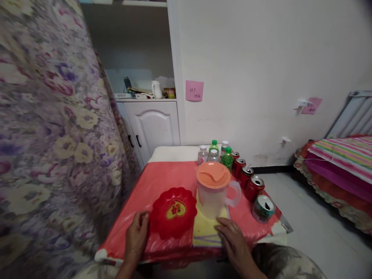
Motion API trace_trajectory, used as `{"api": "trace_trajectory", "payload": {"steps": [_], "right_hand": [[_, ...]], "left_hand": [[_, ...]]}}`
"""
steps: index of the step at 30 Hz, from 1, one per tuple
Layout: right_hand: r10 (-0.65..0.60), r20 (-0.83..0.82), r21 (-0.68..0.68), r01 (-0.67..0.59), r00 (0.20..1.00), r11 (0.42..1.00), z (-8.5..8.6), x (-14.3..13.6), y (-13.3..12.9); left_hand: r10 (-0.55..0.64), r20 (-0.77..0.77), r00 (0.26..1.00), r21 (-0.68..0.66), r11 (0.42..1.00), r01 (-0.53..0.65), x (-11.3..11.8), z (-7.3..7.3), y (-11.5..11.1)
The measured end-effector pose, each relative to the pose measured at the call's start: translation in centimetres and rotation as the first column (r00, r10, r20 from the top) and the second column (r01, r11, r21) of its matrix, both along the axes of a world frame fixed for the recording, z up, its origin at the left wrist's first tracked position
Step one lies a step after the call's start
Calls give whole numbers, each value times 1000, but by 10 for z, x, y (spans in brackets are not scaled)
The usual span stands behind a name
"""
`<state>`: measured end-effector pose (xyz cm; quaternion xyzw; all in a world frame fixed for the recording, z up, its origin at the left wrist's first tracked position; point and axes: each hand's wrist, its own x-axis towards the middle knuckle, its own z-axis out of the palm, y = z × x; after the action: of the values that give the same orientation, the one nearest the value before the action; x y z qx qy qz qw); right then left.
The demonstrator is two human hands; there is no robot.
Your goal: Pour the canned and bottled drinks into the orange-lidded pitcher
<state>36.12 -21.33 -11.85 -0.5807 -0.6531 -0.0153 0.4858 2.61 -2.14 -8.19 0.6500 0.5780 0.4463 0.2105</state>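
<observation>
A red scalloped plate (pixel 173 226) with a yellow design lies on the red-covered table (pixel 162 174). My left hand (pixel 137 234) rests at the plate's left edge, fingers curled together; whether it grips anything cannot be made out. A translucent pitcher (pixel 210 199) with an orange lid (pixel 213 174) stands on a yellow cloth (pixel 205 232), right of the plate. My right hand (pixel 232 238) lies flat over the cloth's right edge, just below the pitcher, with its fingers extended and nothing held.
Behind the pitcher stand several small bottles (pixel 227 158). Several red drink cans (pixel 255 188) and a green can (pixel 263 209) line the table's right side. A floral curtain (pixel 66 135) hangs at the left. A bed (pixel 343 170) stands at the far right.
</observation>
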Motion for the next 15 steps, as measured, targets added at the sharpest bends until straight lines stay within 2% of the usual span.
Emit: {"api": "trace_trajectory", "payload": {"steps": [3,6,11,15], "right_hand": [[4,12,2,-4,1000,1000,-11,1,4],[27,58,-6,-27,998,1000,-16,9,-3],[7,38,-16,-6,999,1000,-9,19,-17],[18,49,0,-18,999,1000,0,10,-11]], "left_hand": [[-9,6,1000,-11,1000,9,0,0,0],[-18,8,1000,-17,1000,18,0,-1,0],[-17,9,1000,-27,999,17,-1,-2,0],[-18,15,1000,-26,1000,18,-2,-4,0]]}}
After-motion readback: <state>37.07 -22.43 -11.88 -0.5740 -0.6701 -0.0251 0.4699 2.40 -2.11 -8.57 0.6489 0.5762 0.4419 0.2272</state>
